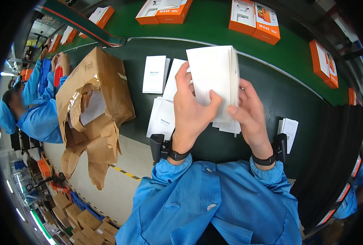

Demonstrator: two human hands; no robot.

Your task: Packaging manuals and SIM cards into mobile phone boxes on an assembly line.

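A stack of white leaflets [211,67] is held up over the dark bench, its plain face toward me. My left hand [193,107] grips its left side, thumb across the front and fingers behind. At the stack's right edge, my right hand [251,116] has its thumb and bent fingers closed on the leaflets, whose edges are fanned and slightly blurred. Under and beside my left hand lie more white leaflet piles [154,74] and a nearer pile [162,118]. Another small pile [288,131] sits to the right of my right hand.
A torn brown carton [118,90] stands on the left of the bench [267,92]. Orange-and-white open boxes [255,20] line the green conveyor [208,26] beyond. A co-worker in blue [40,118] is at far left. Black fabric [328,151] hangs at right.
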